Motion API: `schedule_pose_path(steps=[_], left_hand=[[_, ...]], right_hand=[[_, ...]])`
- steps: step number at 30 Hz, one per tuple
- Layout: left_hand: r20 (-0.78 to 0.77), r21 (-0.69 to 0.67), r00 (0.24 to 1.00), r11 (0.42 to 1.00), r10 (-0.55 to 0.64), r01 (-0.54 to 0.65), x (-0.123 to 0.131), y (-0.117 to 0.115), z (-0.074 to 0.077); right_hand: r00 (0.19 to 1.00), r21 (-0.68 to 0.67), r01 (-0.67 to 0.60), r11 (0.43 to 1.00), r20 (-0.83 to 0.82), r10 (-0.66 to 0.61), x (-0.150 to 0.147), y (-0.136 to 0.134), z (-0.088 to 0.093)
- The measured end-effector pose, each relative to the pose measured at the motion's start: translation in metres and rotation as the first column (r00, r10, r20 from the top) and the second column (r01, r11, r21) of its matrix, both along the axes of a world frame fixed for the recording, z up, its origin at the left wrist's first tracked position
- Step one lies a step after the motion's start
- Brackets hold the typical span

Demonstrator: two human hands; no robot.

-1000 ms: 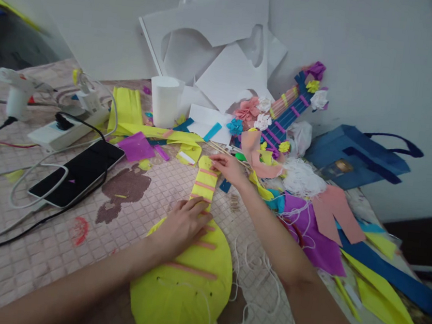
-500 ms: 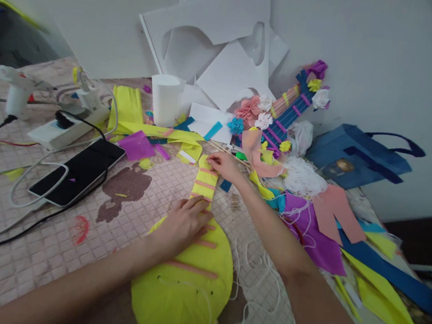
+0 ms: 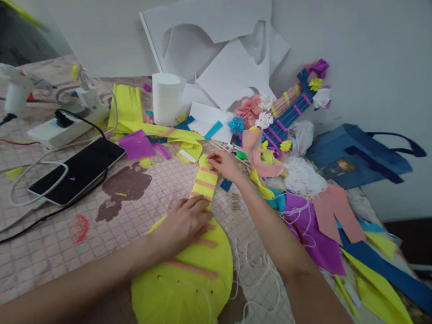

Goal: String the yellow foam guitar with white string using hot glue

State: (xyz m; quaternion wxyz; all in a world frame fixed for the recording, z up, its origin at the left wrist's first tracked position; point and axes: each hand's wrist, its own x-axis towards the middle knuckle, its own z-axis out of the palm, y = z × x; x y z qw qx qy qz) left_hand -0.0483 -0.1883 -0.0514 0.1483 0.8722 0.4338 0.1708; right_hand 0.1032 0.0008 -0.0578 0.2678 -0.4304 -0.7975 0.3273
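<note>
A yellow paper-covered toy guitar (image 3: 180,303) lies on the table, its round body near me and its neck (image 3: 204,187) pointing away. Pink strips cross both parts, and a row of small holes with a white string runs across the body. My left hand (image 3: 185,222) rests flat over the place where neck and body meet, fingers stretched out. At the far end of the neck is my right hand (image 3: 224,164), thumb and fingertips pinched together. What lies between those fingertips is too small to make out. Loose white string (image 3: 259,292) trails beside the body.
On the left are a phone (image 3: 78,172), a power strip (image 3: 67,127) with cables and a white glue gun (image 3: 15,90). A white paper roll (image 3: 166,99) stands behind. A decorated blue guitar (image 3: 289,118), a blue bag (image 3: 357,154) and coloured paper scraps (image 3: 317,236) lie right.
</note>
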Motion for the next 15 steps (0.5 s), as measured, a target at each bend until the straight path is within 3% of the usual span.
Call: schedule_pose_path(steps=[15], left_hand=[[0.001, -0.037, 1.000, 0.999, 0.002, -0.002, 0.0002, 0.0000, 0.0020]], right_hand=[[1.000, 0.041, 0.010, 0.999, 0.019, -0.010, -0.0022, 0.0002, -0.0020]])
